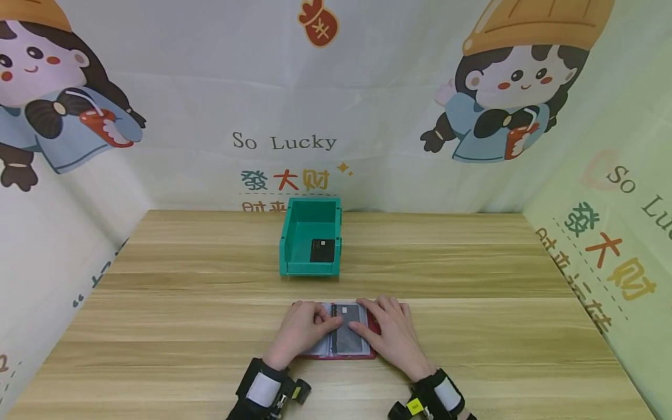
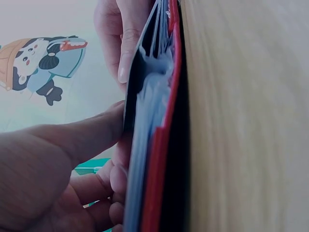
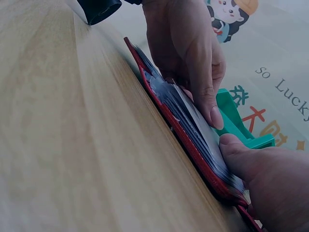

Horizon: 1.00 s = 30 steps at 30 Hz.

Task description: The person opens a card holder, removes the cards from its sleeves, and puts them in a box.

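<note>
A red card holder lies open on the table, with several clear plastic sleeves. In its right-hand page sits a dark card, greyish through the plastic, with a bare black strip along its left edge. My left hand has curled fingers, and its thumb and index finger pinch the card near that strip. My right hand rests on the holder's right side, thumb on the page and fingers stretched toward the top edge. The right wrist view shows both thumbs on the top page; some fingertips are hidden.
Behind the holder stands a green open-front bin with a black card lying inside. The wooden table meets printed cloth walls at the back and sides.
</note>
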Available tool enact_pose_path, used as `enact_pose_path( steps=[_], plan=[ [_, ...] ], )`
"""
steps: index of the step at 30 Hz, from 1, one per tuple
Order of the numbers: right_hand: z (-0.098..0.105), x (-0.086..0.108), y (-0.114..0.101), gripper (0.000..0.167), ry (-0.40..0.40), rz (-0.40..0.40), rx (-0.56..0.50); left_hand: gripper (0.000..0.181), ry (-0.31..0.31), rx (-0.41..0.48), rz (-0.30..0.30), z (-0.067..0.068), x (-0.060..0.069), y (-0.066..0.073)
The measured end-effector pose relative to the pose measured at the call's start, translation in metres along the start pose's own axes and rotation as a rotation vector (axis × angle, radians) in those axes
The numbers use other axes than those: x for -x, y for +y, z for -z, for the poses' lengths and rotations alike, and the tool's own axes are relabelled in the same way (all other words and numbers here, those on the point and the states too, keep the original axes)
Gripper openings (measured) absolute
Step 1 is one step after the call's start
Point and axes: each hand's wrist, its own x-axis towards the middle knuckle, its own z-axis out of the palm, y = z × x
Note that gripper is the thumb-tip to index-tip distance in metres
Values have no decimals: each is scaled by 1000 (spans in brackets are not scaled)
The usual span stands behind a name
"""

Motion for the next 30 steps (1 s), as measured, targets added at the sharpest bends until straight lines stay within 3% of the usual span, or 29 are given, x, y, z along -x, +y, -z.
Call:
enact_pose_path(
  steps=[9,30],
  plan=[
    [0,-1,0,48,-13,-11,3,31,-15,50,-11,3,0,-3],
    [0,-1,-1,48,-5,-16,4,28,-77,119,27,12,-1,-10]
  ],
)
